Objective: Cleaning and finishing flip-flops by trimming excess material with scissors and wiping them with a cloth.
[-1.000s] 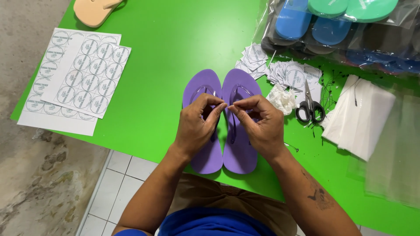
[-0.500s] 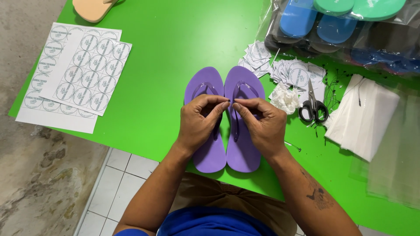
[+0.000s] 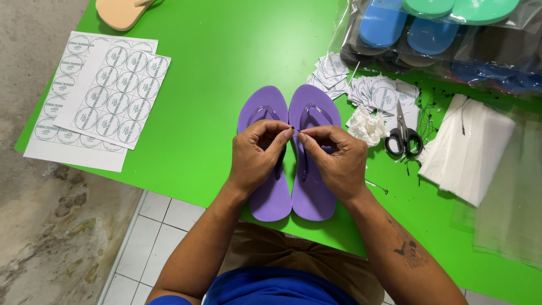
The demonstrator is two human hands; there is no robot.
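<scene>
From the head camera, our left hand [image 3: 255, 158] and right hand [image 3: 333, 161] pinch a thin dark tie [image 3: 294, 131] between them, over the purple flip-flops [image 3: 291, 152] on the green table [image 3: 214, 68]. The tie looks light, limp and slippery, best nipped at its ends. White round-label sheets [image 3: 99, 96] lie left; bagged sandals [image 3: 440, 34] top right.

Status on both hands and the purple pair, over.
Left hand and right hand pinched together on a thin dark tie. Purple flip-flops side by side, flat on green table. Scissors off right, nothing in the way.
</scene>
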